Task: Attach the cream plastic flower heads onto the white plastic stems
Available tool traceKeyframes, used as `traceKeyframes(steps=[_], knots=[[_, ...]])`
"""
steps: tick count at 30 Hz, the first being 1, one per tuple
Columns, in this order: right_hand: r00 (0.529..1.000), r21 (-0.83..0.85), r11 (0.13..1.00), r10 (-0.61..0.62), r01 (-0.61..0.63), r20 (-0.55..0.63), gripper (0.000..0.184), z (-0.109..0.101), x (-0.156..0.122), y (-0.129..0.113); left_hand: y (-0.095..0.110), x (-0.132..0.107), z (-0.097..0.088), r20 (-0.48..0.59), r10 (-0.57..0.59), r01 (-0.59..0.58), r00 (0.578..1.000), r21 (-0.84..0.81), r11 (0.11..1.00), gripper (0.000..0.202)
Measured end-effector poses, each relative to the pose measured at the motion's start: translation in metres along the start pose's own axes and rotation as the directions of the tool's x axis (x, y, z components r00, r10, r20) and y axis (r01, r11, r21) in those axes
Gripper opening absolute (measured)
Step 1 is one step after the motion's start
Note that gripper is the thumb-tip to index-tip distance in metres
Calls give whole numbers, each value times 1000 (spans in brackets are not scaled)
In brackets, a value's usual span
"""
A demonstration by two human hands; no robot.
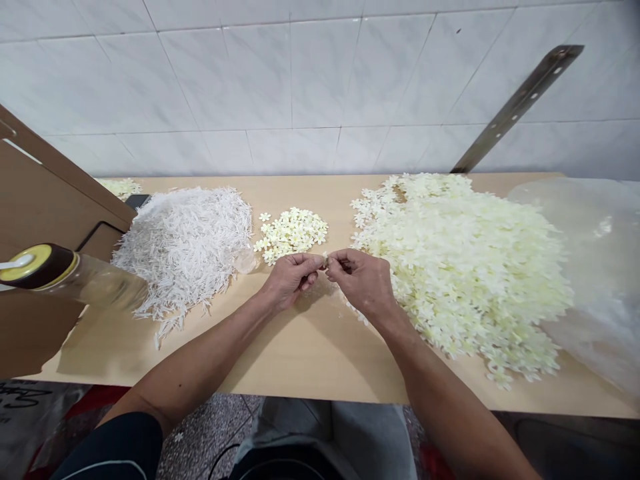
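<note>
My left hand and my right hand meet over the middle of the table, thumbs and forefingers pinched together. Between the fingertips shows a small pale artificial flower, mostly covered by the fingers. Just beyond my left hand lies a small heap of cream artificial flowers with yellowish centres. To the right, close to my right hand, spreads a large pile of pale artificial flowers. A heap of thin white stick-like pieces sits to the left.
A clear bottle with a brown and yellow lid stands at the left beside a brown board. A small clear round piece lies by the white heap. Clear plastic sheeting covers the right end. A metal bracket rises against the tiled wall.
</note>
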State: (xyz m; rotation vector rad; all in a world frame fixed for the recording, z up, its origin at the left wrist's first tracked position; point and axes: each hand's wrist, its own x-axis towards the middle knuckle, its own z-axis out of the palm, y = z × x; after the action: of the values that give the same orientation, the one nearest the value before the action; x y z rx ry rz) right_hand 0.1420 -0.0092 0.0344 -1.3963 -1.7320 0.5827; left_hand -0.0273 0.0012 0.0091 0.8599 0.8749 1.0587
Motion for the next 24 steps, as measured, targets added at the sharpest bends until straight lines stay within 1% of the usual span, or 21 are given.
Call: traceKeyframes(steps=[4, 10, 15, 18, 21, 24], knots=[[1000, -1, 1000, 20, -20, -14, 15, 1, -1, -2, -1, 0, 0, 4, 7, -7, 1000, -12, 1000, 41], [995, 144, 984, 96, -101, 40, 16, 5, 1, 6, -3, 2, -1, 22, 4, -3, 1000, -21, 1000, 40], [981, 233, 954, 170, -188, 96, 18, 6, 3, 5, -1, 0, 1, -22, 47, -46, 999, 21, 999, 36], [972, 259, 938, 207, -231, 114, 19, 5, 4, 2, -1, 0, 2, -46, 41, -38, 998, 54, 998, 37], [961, 311, 911, 241, -272, 135, 19, 1, 7, 1, -2, 2, 0, -63, 33, -31, 997, 38, 999, 37], [945, 412, 852, 269, -324, 185, 22, -8, 13, 3, -2, 5, -2, -72, 18, -18, 997, 9, 1000, 37]])
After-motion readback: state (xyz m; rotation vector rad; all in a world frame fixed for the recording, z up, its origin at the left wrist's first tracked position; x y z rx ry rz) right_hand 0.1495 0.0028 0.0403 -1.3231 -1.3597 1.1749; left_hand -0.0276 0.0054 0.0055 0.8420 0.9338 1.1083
